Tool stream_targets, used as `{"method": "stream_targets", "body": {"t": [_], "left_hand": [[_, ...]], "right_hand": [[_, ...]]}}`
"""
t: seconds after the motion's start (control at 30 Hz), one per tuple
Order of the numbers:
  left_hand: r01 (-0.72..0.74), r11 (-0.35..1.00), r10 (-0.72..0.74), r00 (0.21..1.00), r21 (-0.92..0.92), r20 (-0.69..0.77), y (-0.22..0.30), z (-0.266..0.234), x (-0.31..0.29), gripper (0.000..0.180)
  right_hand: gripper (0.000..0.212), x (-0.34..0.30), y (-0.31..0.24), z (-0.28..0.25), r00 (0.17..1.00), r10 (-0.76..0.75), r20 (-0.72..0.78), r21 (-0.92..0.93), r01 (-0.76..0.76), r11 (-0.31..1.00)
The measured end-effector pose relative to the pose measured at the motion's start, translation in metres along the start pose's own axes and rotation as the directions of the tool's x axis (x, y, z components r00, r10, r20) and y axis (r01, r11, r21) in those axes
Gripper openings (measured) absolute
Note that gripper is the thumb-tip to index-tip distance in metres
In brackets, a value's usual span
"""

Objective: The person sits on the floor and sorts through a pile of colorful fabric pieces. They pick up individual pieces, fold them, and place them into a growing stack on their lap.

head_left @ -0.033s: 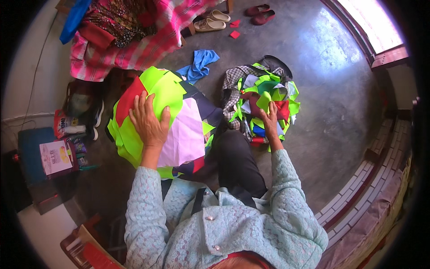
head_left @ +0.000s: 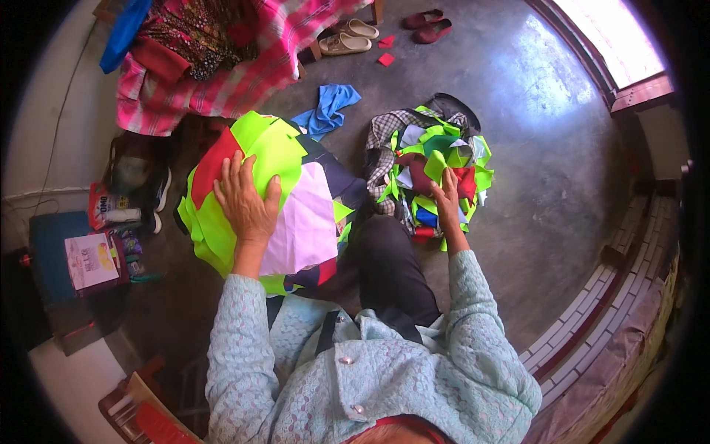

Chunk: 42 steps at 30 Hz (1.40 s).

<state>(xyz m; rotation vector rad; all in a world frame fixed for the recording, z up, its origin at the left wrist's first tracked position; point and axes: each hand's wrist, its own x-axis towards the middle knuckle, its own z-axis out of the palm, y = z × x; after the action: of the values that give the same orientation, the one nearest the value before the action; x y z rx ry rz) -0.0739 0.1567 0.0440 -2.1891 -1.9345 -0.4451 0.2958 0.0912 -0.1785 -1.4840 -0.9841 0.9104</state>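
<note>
My left hand (head_left: 248, 200) lies flat, fingers spread, on a big heap of cloth pieces at the left. Under and around it are lime-green cloth (head_left: 268, 144), a red piece (head_left: 213, 167) and a pale lilac piece (head_left: 303, 222); dark navy cloth (head_left: 333, 172) shows at the heap's right side. To the right, my right hand (head_left: 448, 203) is closed at the fingertips on a lime-green cloth scrap (head_left: 435, 166). That scrap stands up over a checked cloth bag (head_left: 383, 132) filled with mixed green, red, blue and grey scraps.
A blue cloth (head_left: 329, 109) lies on the floor beyond the heap. Farther back are beige shoes (head_left: 346, 43), dark red shoes (head_left: 432, 31) and small red scraps (head_left: 386, 58). A pink plaid cloth (head_left: 192, 96) hangs at the upper left. My dark-trousered knee (head_left: 388, 255) stands between both piles.
</note>
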Motion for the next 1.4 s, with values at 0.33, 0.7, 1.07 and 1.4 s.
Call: {"method": "stream_targets", "body": {"t": [0.33,0.7,1.07,1.4], "left_hand": [[0.015,1.000,-0.016,0.998,-0.024,-0.059,-0.006,0.005,-0.002,0.055],[-0.321,0.835,0.162,0.920,-0.448,-0.356,0.000,-0.033,-0.032,0.055],[-0.282,0.773,0.288,0.954,-0.568,-0.081,0.059,-0.042,-0.147,0.058],[-0.207,0.652,0.143,0.978,-0.729,-0.149,0.058,-0.054,-0.145,0.020]], "right_hand": [[0.080,-0.072,-0.204,0.017,0.924,-0.223,0.312,0.767,-0.106,0.632],[0.083,-0.144,-0.210,0.060,0.731,-0.231,0.642,0.750,-0.537,0.387],[0.097,-0.149,-0.181,0.065,0.614,-0.225,0.757,0.652,-0.732,0.197],[0.091,-0.146,-0.162,0.059,0.652,-0.212,0.728,0.684,-0.711,0.164]]}}
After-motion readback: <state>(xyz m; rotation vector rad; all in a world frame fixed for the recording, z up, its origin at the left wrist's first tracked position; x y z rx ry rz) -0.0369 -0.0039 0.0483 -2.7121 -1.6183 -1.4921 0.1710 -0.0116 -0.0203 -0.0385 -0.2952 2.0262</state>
